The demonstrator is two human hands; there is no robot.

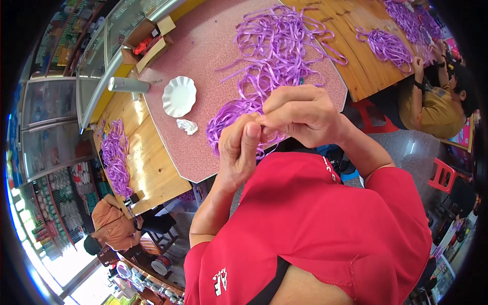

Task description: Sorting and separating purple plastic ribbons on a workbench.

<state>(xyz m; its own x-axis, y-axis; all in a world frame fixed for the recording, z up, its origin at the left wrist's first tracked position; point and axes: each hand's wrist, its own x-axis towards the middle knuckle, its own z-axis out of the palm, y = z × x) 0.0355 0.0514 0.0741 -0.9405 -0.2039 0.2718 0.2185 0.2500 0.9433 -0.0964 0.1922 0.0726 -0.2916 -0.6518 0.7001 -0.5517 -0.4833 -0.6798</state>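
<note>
Lower middle of the frame: wearer's red shirt (325, 218), biggest item in view. Next, upper middle: pink speckled surface (175, 61) with cut corners. Wooden surfaces flank it, one at left (155, 165), one at upper right (345, 66).

Purple ribbon (277, 46) is on the pink surface — loose loopy tangle at upper middle, running down to a denser bundle (223, 122) behind the hands. More of it in piles on both wooden surfaces: left pile (116, 157), upper-right pile (384, 48).

Co-worker in a mustard top (437, 114) at right, hands near the ribbon there. Another in an orange top (112, 223) at lower left, by the left wooden surface.

Wearer's right hand (302, 114) and left hand (239, 152) meet near center, fingers curled, tips pinched together and touching. Can't tell if ribbon is between them — fingers hide it.

Smaller stuff, upper left of the pink surface: open cardboard box (154, 54) with red contents, white scalloped plate (179, 96), silver-gray cylinder (128, 85), then a crumpled white scrap (187, 126) just below the plate.
</note>
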